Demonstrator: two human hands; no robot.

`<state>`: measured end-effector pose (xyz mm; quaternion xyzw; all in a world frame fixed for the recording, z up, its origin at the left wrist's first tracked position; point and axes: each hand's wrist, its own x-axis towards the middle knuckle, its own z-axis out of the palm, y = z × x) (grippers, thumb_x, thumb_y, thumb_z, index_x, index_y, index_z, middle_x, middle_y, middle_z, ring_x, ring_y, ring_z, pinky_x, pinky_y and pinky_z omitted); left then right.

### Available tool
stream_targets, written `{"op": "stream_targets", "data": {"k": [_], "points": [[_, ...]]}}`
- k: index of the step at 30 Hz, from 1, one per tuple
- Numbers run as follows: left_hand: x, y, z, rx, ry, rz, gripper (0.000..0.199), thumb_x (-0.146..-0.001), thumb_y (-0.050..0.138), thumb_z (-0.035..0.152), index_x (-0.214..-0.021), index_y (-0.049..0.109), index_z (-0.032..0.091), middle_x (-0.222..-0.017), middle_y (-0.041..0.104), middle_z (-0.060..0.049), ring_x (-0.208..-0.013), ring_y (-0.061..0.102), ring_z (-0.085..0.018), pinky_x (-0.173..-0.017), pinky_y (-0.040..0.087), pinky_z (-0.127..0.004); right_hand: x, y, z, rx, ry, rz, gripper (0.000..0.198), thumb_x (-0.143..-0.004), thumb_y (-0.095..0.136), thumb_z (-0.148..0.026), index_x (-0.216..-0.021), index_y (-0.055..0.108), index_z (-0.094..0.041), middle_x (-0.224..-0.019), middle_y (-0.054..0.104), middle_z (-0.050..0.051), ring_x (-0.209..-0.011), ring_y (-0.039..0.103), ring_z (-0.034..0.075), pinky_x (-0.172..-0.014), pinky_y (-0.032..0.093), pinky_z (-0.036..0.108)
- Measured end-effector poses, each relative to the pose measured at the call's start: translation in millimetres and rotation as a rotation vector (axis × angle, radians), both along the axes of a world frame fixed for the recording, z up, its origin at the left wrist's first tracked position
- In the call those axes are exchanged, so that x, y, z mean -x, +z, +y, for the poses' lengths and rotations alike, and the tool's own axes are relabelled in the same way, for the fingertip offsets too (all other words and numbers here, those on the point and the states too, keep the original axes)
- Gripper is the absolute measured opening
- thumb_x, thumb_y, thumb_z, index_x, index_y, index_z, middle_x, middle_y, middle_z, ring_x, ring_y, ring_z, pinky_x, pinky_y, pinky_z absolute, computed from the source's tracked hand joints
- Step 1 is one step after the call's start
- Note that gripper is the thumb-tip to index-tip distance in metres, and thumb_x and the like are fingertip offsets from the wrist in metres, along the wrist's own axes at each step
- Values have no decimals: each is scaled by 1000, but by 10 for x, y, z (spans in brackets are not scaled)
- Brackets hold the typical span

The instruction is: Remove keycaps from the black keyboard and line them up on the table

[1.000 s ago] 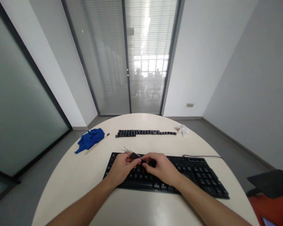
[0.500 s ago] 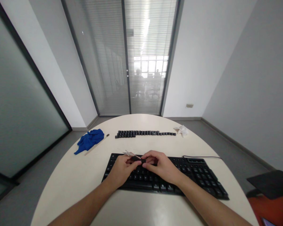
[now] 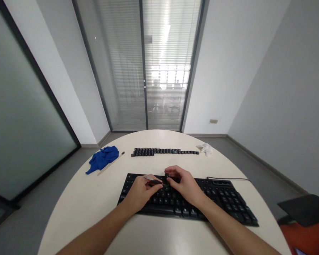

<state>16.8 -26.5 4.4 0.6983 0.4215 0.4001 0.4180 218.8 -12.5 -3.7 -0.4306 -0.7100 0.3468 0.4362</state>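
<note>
A black keyboard (image 3: 159,209) lies on the round table in front of me. Over its left half, my left hand (image 3: 140,191) is closed around a keycap puller (image 3: 154,182) with a dark handle and thin wire ends. Just to the right, the thumb and fingers of my right hand (image 3: 185,184) pinch a small black keycap (image 3: 167,175) above the upper rows. My hands cover part of the keys beneath them.
Loose black keycaps (image 3: 156,151) stand in rows farther back on the pale table (image 3: 95,209). A blue cloth (image 3: 103,158) and a thin wooden brush (image 3: 111,164) lie left, crumpled white tissue (image 3: 206,149) right. The keyboard cable (image 3: 228,178) trails off the right edge.
My hands have moved apart slightly. The right hand has lifted up and away from the puller with the keycap between its fingers, and the puller has turned in my left hand.
</note>
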Motion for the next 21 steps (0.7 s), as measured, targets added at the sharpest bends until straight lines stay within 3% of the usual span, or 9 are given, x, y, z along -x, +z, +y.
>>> {"op": "stream_targets", "data": {"k": [10,17,21], "points": [[8,43,-18,-8,-15,22,15,-81,66,29,-86,74,17,-86,74,-5,-81,68,-20,-71,53,-27,-14,27,180,-9,-96,-302,24,-82,58,-16,-105,64,-19,-102,70,7,-90,68,19,-83,52,32],[2,53,-28,-8,-2,18,14,-80,67,27,-84,74,16,-83,74,-5,-78,68,-20,-66,52,-26,163,86,613,-69,-131,-686,34,-77,59,-9,-108,65,-19,-101,72,5,-86,67,17,-79,47,25],[5,64,-33,-8,-7,12,14,-80,67,27,-83,74,16,-83,74,-5,-78,68,-20,-67,52,-25,243,108,894,-73,-181,-766,31,-77,61,-9,-105,68,-19,-100,72,5,-88,66,17,-80,45,24]]}}
